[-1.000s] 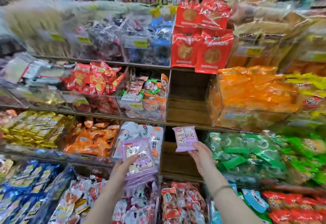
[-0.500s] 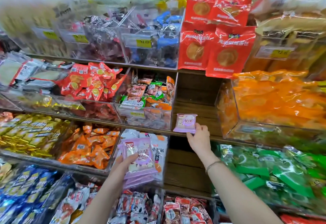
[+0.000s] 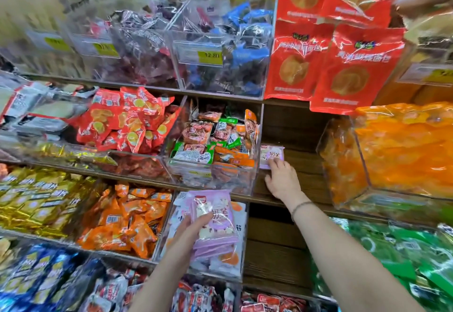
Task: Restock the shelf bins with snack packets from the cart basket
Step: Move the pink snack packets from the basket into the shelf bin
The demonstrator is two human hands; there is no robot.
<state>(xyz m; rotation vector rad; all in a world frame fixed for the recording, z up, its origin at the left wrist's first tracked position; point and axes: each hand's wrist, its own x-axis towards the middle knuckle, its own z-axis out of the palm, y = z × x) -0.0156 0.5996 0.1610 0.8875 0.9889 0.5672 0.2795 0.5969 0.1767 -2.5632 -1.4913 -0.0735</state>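
My left hand [image 3: 191, 228] grips a stack of pale purple snack packets [image 3: 215, 223] in front of a clear bin of white packets on the lower shelf. My right hand [image 3: 282, 179] reaches into the bare wooden shelf gap [image 3: 294, 127] on the middle shelf. Its fingertips pinch the lower edge of a single purple packet [image 3: 270, 154], which lies against the right wall of a clear bin of mixed packets [image 3: 215, 144]. The cart basket is out of view.
Clear bins of snacks fill the shelves: red packets [image 3: 130, 120], orange packets [image 3: 122, 221], gold packets [image 3: 31, 196], a large orange bin [image 3: 404, 149] right of the gap. Big red bags [image 3: 331, 49] hang above the gap. Green packets [image 3: 392, 250] lie lower right.
My right hand has moved up and forward with the single purple packet, from below the shelf edge into the wooden gap. The left hand has kept its stack in about the same place.
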